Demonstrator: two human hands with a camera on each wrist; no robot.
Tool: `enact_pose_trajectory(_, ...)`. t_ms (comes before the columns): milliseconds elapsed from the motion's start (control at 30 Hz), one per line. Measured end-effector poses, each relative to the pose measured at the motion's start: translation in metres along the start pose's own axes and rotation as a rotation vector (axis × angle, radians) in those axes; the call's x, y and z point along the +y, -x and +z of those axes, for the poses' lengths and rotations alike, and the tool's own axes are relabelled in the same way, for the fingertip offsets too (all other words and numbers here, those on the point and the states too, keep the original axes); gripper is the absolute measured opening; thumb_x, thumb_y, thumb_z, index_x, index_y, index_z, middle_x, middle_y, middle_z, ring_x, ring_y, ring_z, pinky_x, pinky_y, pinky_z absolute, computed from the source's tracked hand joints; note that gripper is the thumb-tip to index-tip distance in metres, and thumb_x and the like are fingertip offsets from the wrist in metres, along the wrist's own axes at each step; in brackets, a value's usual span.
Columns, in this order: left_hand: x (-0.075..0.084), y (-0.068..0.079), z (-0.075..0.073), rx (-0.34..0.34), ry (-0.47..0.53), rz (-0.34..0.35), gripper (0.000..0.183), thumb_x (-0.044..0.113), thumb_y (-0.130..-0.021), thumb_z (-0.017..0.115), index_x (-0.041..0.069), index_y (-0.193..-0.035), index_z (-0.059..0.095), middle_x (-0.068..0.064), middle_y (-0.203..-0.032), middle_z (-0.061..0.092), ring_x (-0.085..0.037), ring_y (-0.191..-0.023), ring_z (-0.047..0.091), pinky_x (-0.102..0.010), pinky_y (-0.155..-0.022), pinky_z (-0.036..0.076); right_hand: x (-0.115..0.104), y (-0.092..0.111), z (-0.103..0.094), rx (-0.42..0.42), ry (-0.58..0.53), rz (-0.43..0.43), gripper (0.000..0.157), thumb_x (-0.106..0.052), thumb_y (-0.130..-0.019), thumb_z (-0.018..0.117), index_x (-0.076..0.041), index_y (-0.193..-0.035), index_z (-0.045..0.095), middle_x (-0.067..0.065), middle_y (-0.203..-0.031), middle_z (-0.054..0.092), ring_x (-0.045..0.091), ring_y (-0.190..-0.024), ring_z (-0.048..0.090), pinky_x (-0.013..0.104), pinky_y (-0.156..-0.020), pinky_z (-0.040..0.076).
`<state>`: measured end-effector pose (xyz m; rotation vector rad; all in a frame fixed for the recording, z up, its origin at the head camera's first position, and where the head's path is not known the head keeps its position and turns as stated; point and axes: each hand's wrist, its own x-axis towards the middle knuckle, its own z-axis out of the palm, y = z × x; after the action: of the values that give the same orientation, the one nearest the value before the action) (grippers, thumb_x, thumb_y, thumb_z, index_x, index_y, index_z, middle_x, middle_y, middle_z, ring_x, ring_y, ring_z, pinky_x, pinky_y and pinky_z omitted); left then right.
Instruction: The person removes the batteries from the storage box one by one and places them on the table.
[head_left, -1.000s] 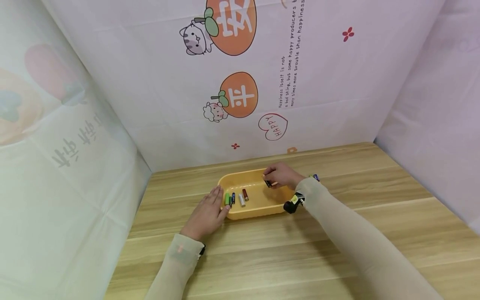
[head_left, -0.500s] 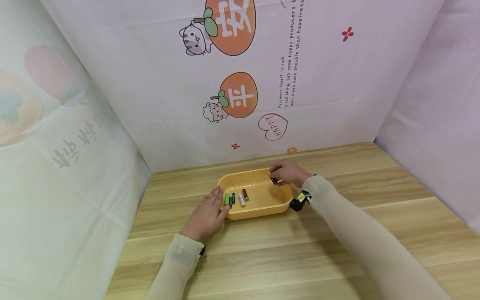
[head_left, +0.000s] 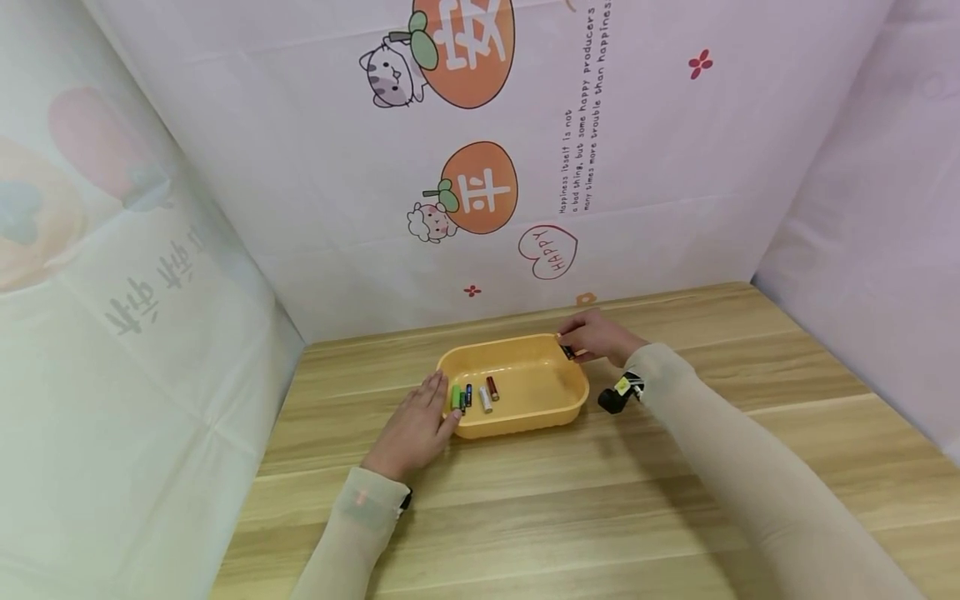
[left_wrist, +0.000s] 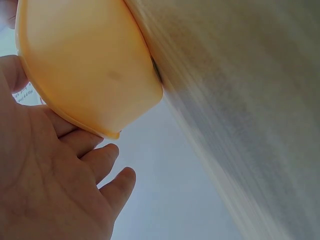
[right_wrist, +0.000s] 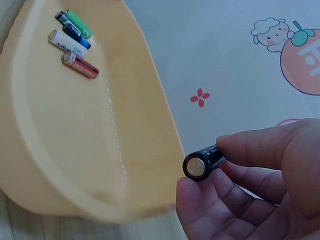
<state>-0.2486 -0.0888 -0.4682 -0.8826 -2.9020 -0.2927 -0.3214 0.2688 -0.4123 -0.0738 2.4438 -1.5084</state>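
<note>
Between the fingers (right_wrist: 255,149) of the right hand (head_left: 600,336), a pinched battery (right_wrist: 202,164) is best kept clear of the tray (head_left: 525,423), which the left hand (head_left: 411,427) touches, fingers loose

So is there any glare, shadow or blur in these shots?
Head view: mostly crisp, with a soft shadow on the table by the right sleeve; left wrist view: table streaky and blurred, tray smooth with little detail; right wrist view: small glints along the tray's inside edge, near rim soft, held battery clearer.

tray (head_left: 517,423) on table (head_left: 525,517) | batteries (head_left: 486,401) in tray's left end | cloth (head_left: 360,250) behind tray
</note>
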Motion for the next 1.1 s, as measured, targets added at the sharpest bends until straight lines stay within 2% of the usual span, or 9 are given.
enact_pose_trajectory(133, 0.001, 0.000, 0.000, 0.010, -0.004, 0.005, 0.067, 0.045, -0.106, 0.031, -0.003, -0.152, 0.022, -0.016, -0.159, 0.019, -0.030, -0.145, 0.019, -0.046, -0.114, 0.022, 0.003, 0.001, -0.007, 0.007, -0.025, 0.012, 0.036, -0.011, -0.096, 0.060, 0.008, -0.126, 0.057, 0.027, -0.119, 0.058, 0.021, -0.089, 0.065, 0.041, -0.080, 0.056)
enact_pose_trajectory(233, 0.001, 0.000, 0.000, 0.004, -0.002, -0.002, 0.068, 0.046, -0.105, 0.029, -0.002, -0.153, 0.022, -0.015, -0.159, 0.018, -0.029, -0.146, 0.017, -0.046, -0.115, 0.021, 0.006, 0.002, -0.013, 0.014, -0.028, 0.015, 0.034, -0.009, -0.095, 0.060, 0.007, -0.125, 0.057, 0.024, -0.117, 0.059, 0.021, -0.089, 0.064, 0.045, -0.084, 0.055)
enact_pose_trajectory(433, 0.001, 0.000, 0.000, -0.011, 0.000, -0.017, 0.069, 0.049, -0.105, 0.025, 0.000, -0.153, 0.019, -0.013, -0.160, 0.015, -0.024, -0.146, 0.011, -0.045, -0.115, 0.020, 0.015, 0.005, -0.023, 0.027, 0.002, 0.000, 0.032, -0.009, -0.095, 0.060, 0.007, -0.123, 0.057, 0.017, -0.111, 0.060, 0.020, -0.089, 0.062, 0.042, -0.081, 0.056)
enact_pose_trajectory(567, 0.000, 0.000, 0.000, -0.006, 0.005, -0.008, 0.067, 0.046, -0.106, 0.029, -0.001, -0.153, 0.019, -0.014, -0.160, 0.015, -0.026, -0.146, 0.013, -0.046, -0.115, 0.020, 0.021, 0.006, -0.031, 0.030, 0.012, -0.010, 0.031, -0.010, -0.096, 0.059, 0.007, -0.123, 0.057, 0.020, -0.113, 0.059, 0.022, -0.091, 0.061, 0.044, -0.083, 0.055)
enact_pose_trajectory(800, 0.000, -0.001, -0.001, -0.006, 0.005, -0.005, 0.066, 0.043, -0.106, 0.032, -0.001, -0.153, 0.020, -0.013, -0.160, 0.015, -0.026, -0.146, 0.013, -0.045, -0.115, 0.018, 0.032, 0.009, -0.046, 0.024, 0.055, 0.015, 0.039, -0.014, -0.099, 0.056, 0.009, -0.130, 0.051, 0.024, -0.121, 0.056, 0.024, -0.094, 0.061, 0.049, -0.087, 0.052)
enact_pose_trajectory(933, -0.001, -0.001, -0.001, -0.003, 0.017, -0.008, 0.066, 0.043, -0.105, 0.034, 0.000, -0.153, 0.020, -0.013, -0.160, 0.015, -0.024, -0.146, 0.011, -0.044, -0.116, 0.017, 0.038, 0.010, -0.053, 0.029, 0.056, 0.027, 0.041, -0.014, -0.100, 0.056, 0.009, -0.133, 0.049, 0.023, -0.120, 0.056, 0.026, -0.095, 0.059, 0.048, -0.086, 0.053)
enact_pose_trajectory(1100, -0.002, 0.000, 0.000, 0.001, 0.019, 0.002, 0.066, 0.043, -0.106, 0.033, -0.001, -0.153, 0.021, -0.014, -0.160, 0.016, -0.028, -0.146, 0.014, -0.045, -0.115, 0.018, 0.044, 0.010, -0.058, 0.043, 0.069, 0.035, 0.041, -0.014, -0.100, 0.056, 0.010, -0.132, 0.049, 0.023, -0.119, 0.056, 0.026, -0.095, 0.058, 0.045, -0.083, 0.054)
